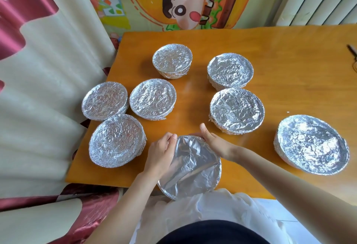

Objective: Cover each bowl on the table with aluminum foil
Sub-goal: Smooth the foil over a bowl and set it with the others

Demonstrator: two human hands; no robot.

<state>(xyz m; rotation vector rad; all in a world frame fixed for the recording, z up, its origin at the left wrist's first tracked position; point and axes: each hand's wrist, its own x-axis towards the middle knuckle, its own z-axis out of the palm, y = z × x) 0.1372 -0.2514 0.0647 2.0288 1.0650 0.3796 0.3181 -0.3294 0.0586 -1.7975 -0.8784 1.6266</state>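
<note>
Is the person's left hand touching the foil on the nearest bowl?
Touching. The head view shows the left hand curled over the foil at its rim, no gap.

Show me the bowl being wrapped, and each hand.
bowl being wrapped [193, 168]: head view, middle of its foil top.
left hand [161, 152]: head view, back of the hand.
right hand [214, 142]: head view, back of the hand.

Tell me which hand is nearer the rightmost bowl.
Right. The right hand holds the far rim of the near bowl, left of the rightmost bowl; the left hand holds its left rim, farther away.
</note>
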